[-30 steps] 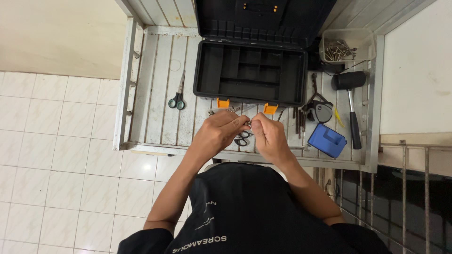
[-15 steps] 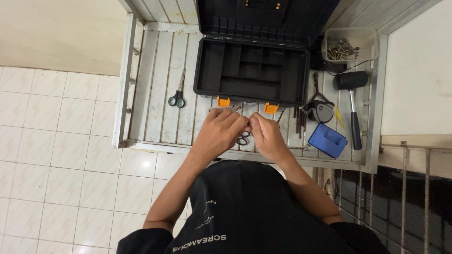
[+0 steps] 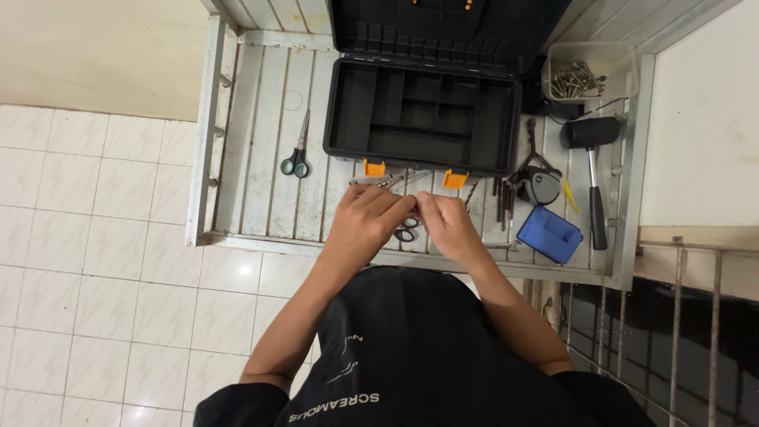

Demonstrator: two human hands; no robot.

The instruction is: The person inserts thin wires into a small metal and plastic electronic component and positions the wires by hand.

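Hands meet closer than a moment ago: your left hand (image 3: 370, 212) and right hand (image 3: 444, 221) pinch small scissors (image 3: 406, 231) before the open toolbox (image 3: 423, 119).

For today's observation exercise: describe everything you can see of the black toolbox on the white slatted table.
The black toolbox looks like plastic. It stands open, lid tilted back, showing an empty divided tray. Two orange latches hang at its front edge. It sits on the white slatted table, beyond the hands; neither hand touches it.

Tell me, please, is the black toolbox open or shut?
Open: the black toolbox has its lid raised, showing bare tray compartments.
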